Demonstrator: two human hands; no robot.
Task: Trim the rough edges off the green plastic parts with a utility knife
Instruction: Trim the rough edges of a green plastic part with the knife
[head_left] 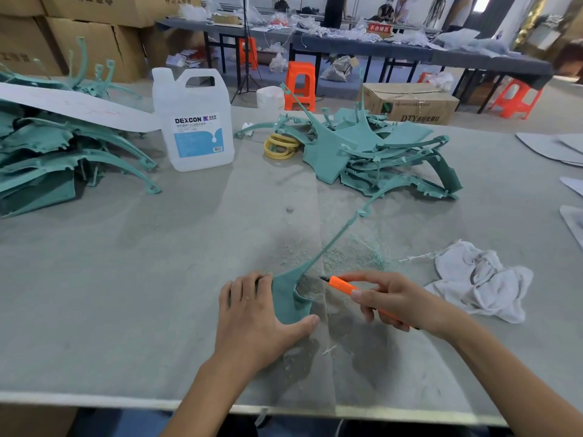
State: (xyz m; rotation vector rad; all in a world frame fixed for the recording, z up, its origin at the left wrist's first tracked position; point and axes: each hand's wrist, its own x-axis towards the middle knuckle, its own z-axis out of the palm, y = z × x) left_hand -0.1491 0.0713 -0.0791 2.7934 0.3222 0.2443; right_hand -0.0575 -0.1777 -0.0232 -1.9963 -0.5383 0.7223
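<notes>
Well nearer the person than the jug [192, 121], the part [285, 298] lies pinned under the left hand [252, 313], fingers flat and straight. The right hand [397, 302] pinches the knife [342, 285], blade near its edge. Thin, light, springy along its long arm, I'd say; hold the broad end.

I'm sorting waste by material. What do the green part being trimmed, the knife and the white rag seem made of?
Green part: probably thin moulded plastic, matte; it bends and tapers to a slim strip. Knife: glossy orange handle, likely plastic; the dark tip looks metal. Rag: white cloth, perhaps cotton; crumpled folds, loose threads at its edge.
</notes>
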